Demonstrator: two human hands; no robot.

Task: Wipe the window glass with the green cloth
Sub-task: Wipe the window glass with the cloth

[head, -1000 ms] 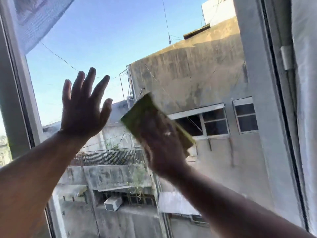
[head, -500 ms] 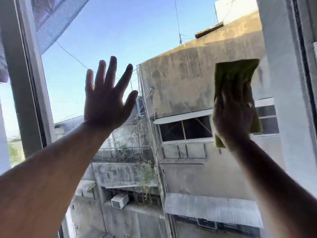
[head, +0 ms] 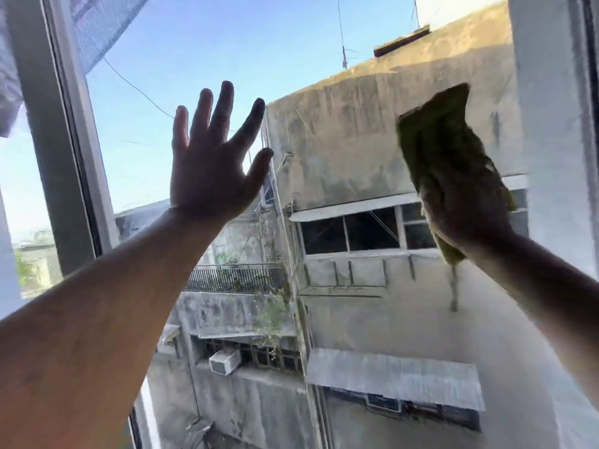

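The window glass (head: 340, 150) fills the view, with sky and grey buildings behind it. My right hand (head: 466, 202) presses the green cloth (head: 437, 131) flat on the pane at the upper right; the cloth sticks out above my fingers and below my palm. Its motion blurs it. My left hand (head: 210, 163) rests flat on the glass left of centre, fingers spread, holding nothing.
A grey window frame post (head: 61, 176) runs down the left side. A mesh screen (head: 100, 24) hangs at the top left. The right frame edge (head: 557, 157) stands just right of the cloth.
My right hand has swept the cloth from the pane's middle to the right and tilted it slightly left. The view has shifted left, and my left hand stays flat on the glass.
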